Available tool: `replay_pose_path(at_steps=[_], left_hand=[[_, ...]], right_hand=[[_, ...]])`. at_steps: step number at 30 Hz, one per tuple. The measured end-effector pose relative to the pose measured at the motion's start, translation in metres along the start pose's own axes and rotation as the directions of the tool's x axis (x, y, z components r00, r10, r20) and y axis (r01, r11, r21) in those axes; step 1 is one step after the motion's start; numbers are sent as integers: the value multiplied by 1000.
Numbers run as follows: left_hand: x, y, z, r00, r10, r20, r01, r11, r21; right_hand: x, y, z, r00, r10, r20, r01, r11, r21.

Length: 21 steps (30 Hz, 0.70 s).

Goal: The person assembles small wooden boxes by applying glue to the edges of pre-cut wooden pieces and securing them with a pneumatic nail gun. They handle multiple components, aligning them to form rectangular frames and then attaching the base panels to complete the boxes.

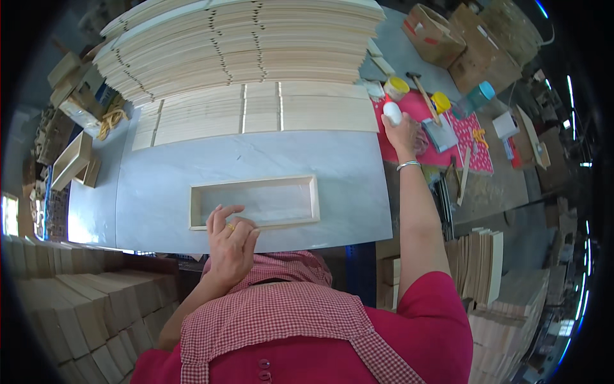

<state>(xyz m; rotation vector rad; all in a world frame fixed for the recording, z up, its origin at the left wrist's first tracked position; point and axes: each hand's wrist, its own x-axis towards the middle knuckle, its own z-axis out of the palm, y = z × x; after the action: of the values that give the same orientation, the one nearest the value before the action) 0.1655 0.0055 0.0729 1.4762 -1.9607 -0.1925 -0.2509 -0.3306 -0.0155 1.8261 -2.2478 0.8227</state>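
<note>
A shallow rectangular wooden frame (pixel 256 182) lies on the grey tabletop (pixel 192 160) in front of me. My left hand (pixel 230 240) rests on the frame's near edge, fingers curled over the wood, a ring on one finger. My right hand (pixel 404 131) is stretched out to the right, closed around a small white bottle (pixel 392 112) held over a pink cloth (pixel 416 105). A bracelet sits on that wrist.
Tall stacks of pale wooden panels (pixel 243 45) fill the table's far side. On the pink cloth lie a hammer (pixel 423 93), yellow-lidded jars (pixel 396 86) and a scraper. Cardboard boxes (pixel 435 32) stand at far right; wooden pieces (pixel 77 313) are stacked low at left.
</note>
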Motion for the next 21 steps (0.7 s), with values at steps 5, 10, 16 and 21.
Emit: replay_pose_path(at_steps=[5,10,16,21], left_hand=[[-11,-13,-8,1000,-14,-27,14,1000,15],[-6,-12,3,994,110,-11,-109,992,60],[-12,-40,51,992,103,79,-104,995,10],[-12,-37,47,964,234,-128,-219,968,121]], right_hand=[[3,-15,0,993,107,52,-107,994,-7],[-33,-8,-41,962,271,-32,-170,688,705],[-135,-129,-123,986,167,22,-50,167,985],[-228,-201,-134,949,-96,300,-278,193,941]])
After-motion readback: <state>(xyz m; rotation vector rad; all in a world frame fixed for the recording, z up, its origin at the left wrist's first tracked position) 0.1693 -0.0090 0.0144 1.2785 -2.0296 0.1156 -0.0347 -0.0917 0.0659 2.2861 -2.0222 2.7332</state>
